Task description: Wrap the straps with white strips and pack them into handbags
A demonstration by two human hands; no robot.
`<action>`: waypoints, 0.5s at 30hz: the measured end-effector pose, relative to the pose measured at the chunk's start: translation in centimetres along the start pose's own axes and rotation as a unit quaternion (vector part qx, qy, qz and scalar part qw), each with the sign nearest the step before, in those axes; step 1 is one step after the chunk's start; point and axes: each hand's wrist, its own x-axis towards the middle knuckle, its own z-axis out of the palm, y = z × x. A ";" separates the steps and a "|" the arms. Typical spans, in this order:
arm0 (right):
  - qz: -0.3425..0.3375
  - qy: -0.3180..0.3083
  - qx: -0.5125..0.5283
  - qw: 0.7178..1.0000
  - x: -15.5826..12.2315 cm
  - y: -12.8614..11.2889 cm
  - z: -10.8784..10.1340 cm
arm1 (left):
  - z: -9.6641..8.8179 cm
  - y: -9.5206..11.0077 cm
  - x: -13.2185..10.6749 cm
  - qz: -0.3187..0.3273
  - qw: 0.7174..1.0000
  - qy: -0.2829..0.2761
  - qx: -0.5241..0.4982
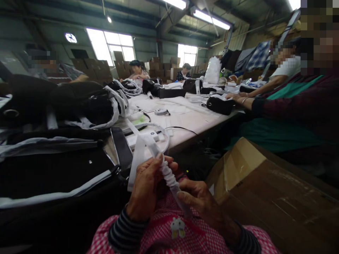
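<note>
Just off the near end of the table, a white strap slants up toward the tabletop, its middle bunched into wrinkles.
Right of the table's near end, I see a big cardboard box crowding in; left of it, a black bag does likewise. The strap's long axis runs from lower right to upper left, tableward. The left hand curls closed around its upper part; the right hand pinches it lower down. On the table lies a coiled grey cord.
</note>
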 end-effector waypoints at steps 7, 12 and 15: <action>-0.038 0.004 -0.018 0.999 3.4 -0.7 1.8 | 0.7 3.4 1.9 0.153 0.985 0.074 0.020; -0.050 0.006 -0.052 0.997 3.5 0.7 1.3 | 0.7 4.6 3.3 0.205 0.974 0.097 -0.006; -0.034 -0.014 -0.065 0.997 2.9 2.1 0.8 | 0.6 4.6 3.8 0.188 0.978 0.085 -0.017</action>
